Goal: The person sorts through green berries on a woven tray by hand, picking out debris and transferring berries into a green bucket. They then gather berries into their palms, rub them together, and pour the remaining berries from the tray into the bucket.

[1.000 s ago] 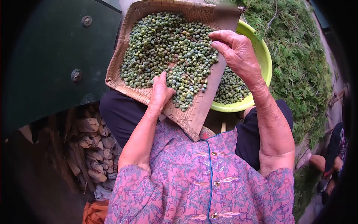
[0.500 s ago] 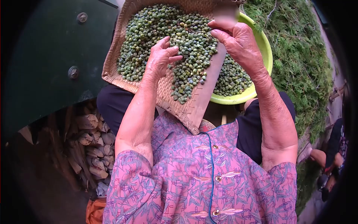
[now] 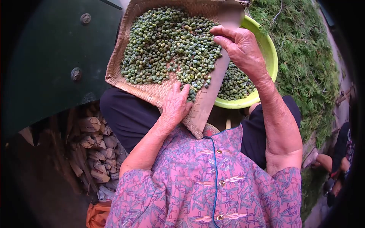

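A woven tray [image 3: 152, 91] lies tilted across my lap, holding a wide heap of small round green berries [image 3: 156, 49]. My left hand [image 3: 175, 105] is at the tray's near corner, fingers stretched and apart, touching the weave and the lowest berries. Above the heap's right side, my right hand [image 3: 241, 47] is closed in a pinch, thumb and forefinger close together; whatever may be between them is too small to make out. Under the tray's right edge stands a yellow-green basin [image 3: 270, 53] with more green berries [image 3: 236, 81] in it.
Cut green sprigs [image 3: 304, 57] cover the ground at right. On the left are a dark green panel with metal studs [image 3: 53, 57] and stacked firewood [image 3: 95, 148]. An orange bag [image 3: 98, 214] sits at bottom left. Another person's limbs [image 3: 334, 167] show at far right.
My left hand has moved from over the middle of the heap down to the tray's near corner. Berries near that corner have shifted up. My right hand has barely moved.
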A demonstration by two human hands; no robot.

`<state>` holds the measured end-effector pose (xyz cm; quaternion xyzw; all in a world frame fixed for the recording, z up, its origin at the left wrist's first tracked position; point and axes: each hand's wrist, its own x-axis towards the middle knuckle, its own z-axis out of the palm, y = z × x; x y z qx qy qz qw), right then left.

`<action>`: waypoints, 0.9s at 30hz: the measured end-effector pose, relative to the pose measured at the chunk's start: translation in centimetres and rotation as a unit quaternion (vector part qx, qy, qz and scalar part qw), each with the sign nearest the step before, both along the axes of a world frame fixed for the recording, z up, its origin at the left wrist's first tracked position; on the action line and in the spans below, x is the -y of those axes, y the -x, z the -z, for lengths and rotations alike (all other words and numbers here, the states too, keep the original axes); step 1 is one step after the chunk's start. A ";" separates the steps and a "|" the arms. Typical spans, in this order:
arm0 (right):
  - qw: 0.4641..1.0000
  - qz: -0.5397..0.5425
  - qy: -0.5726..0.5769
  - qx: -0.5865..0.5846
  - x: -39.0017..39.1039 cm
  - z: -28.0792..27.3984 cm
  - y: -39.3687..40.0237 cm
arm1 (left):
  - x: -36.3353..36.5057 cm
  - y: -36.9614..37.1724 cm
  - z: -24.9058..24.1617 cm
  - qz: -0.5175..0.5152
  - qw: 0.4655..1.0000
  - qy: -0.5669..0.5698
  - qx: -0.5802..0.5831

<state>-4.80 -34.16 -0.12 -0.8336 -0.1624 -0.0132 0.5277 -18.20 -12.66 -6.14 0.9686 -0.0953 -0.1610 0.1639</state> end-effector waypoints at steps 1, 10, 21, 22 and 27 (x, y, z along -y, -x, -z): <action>1.000 0.005 -0.001 -0.008 0.0 -0.1 0.0 | 0.1 -0.3 0.1 -0.007 1.000 0.005 -0.002; 1.000 0.001 -0.005 -0.007 0.1 0.0 -0.2 | 0.3 -1.3 1.2 -0.088 0.992 0.088 -0.010; 0.999 0.025 -0.038 0.011 0.7 -0.3 -0.6 | 0.7 -5.0 4.6 -0.136 0.980 0.118 0.087; 0.999 0.022 -0.037 -0.010 0.9 -0.4 -0.7 | 0.7 -5.6 4.7 -0.134 0.980 0.119 0.088; 0.995 0.066 -0.076 0.003 1.8 -0.7 -1.3 | 0.9 -8.6 5.7 -0.164 0.971 0.138 0.105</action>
